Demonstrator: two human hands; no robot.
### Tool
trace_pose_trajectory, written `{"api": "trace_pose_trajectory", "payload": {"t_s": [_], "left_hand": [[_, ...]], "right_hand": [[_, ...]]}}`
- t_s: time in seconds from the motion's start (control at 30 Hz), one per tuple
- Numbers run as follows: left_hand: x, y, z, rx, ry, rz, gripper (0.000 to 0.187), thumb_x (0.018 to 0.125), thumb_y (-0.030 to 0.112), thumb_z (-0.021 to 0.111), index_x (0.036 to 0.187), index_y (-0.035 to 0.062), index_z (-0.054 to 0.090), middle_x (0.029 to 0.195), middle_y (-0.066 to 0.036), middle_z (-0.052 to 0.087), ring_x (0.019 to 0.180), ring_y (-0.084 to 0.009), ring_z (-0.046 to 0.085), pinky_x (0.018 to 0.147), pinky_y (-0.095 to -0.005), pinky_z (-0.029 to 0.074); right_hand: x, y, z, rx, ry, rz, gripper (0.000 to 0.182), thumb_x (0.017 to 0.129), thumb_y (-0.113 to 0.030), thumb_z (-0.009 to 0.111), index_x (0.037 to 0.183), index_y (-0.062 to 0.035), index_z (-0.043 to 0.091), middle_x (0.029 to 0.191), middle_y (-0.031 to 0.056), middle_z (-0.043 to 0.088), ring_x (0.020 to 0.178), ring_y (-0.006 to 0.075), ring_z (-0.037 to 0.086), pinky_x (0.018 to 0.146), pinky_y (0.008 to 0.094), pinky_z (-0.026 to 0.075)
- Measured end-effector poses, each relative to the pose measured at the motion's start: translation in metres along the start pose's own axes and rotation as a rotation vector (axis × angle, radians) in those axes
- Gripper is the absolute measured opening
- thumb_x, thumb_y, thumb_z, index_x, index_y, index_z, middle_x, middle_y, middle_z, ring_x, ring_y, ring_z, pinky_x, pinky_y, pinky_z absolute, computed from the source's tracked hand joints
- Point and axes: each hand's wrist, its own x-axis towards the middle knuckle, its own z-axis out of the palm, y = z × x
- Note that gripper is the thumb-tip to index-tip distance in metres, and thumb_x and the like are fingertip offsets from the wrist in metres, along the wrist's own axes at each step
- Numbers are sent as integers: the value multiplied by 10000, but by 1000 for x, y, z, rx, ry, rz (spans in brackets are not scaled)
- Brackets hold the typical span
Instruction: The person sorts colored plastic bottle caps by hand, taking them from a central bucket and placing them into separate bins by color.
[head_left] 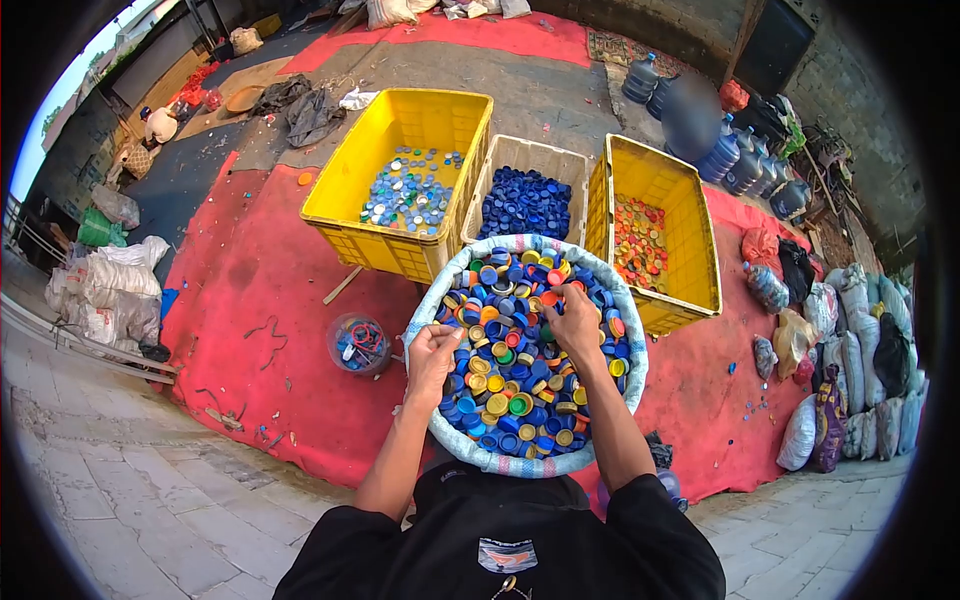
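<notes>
A round sack with a rolled pale blue rim (621, 290) stands right in front of me, full of mixed bottle caps (515, 380) in blue, yellow, orange and green. Over its left side is my left hand (433, 358), fingers curled together near the rim; what they hold, if anything, is too small to name. My right hand (575, 322) is among the caps at the upper right of the sack, its fingers bent close together beside an orange cap and a green one. Whether it grips a cap is unclear.
Beyond the sack stand a yellow crate (330, 190) with pale caps, a white crate (485, 170) with blue caps and a yellow crate (690, 240) with orange caps. A clear bucket (360, 345) is at the left. Another person (160, 125) sits far left. Filled sacks line the right.
</notes>
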Motion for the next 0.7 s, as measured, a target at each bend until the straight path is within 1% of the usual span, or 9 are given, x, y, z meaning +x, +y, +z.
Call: {"api": "trace_pose_trajectory", "payload": {"t_s": [0.03,0.13,0.17,0.2,0.27,0.3,0.4,0.43,0.7], "left_hand": [[7,2,5,189,41,100,226,839,173,733,963,30,609,786,-33,629,621,-101,554,560,-262,461],[35,0,12,626,109,314,276,816,170,736,987,-11,616,822,-118,698,721,-217,669,662,-337,514],[44,-3,14,691,109,355,282,811,168,737,991,-12,614,824,-131,701,732,-241,678,678,-354,517],[51,-3,18,755,108,397,288,806,166,738,994,-14,613,826,-143,703,743,-266,686,694,-372,520],[59,1,29,868,88,365,360,780,230,762,999,-11,611,853,-163,700,794,-329,679,728,-416,516],[63,-1,32,950,86,362,379,772,251,769,997,-9,610,865,-165,700,811,-333,677,735,-422,516],[67,-2,40,1093,85,348,437,757,285,774,1033,0,592,915,-176,697,872,-361,664,758,-450,510],[64,2,43,1115,91,341,437,759,277,771,1044,3,587,920,-178,696,875,-364,663,759,-453,509],[64,-3,52,1182,135,348,464,732,261,794,1088,39,595,957,-155,689,902,-357,660,767,-464,507]], "right_hand": [[-2,0,-1,40,96,-65,316,774,-172,765,978,10,606,902,147,656,782,275,652,656,383,509],[-19,-23,-17,436,65,383,272,804,-152,750,982,-5,606,857,64,649,722,170,623,647,310,499],[-25,-32,-27,755,-13,570,263,837,-139,714,1034,-23,583,858,32,626,619,68,532,588,257,450],[-38,-14,-17,1013,-32,611,283,850,-142,684,1080,-33,559,878,63,634,552,52,479,557,241,412],[-54,-19,-23,1406,-48,687,257,869,-136,628,1095,-41,553,901,92,637,554,77,482,557,254,412],[-62,-19,-25,1519,-79,692,238,882,-144,585,1096,-42,558,964,89,638,626,92,543,597,267,460],[-82,-24,-32,1742,-59,776,256,862,-124,579,1103,-44,554,973,95,640,705,123,579,666,283,480],[-88,-21,-34,1778,-79,769,277,849,-131,582,1111,-46,550,982,96,640,777,151,598,723,303,492],[-118,-26,-41,1765,-4,837,291,822,-184,639,1073,-59,562,947,76,619,812,177,598,738,321,498]]}}
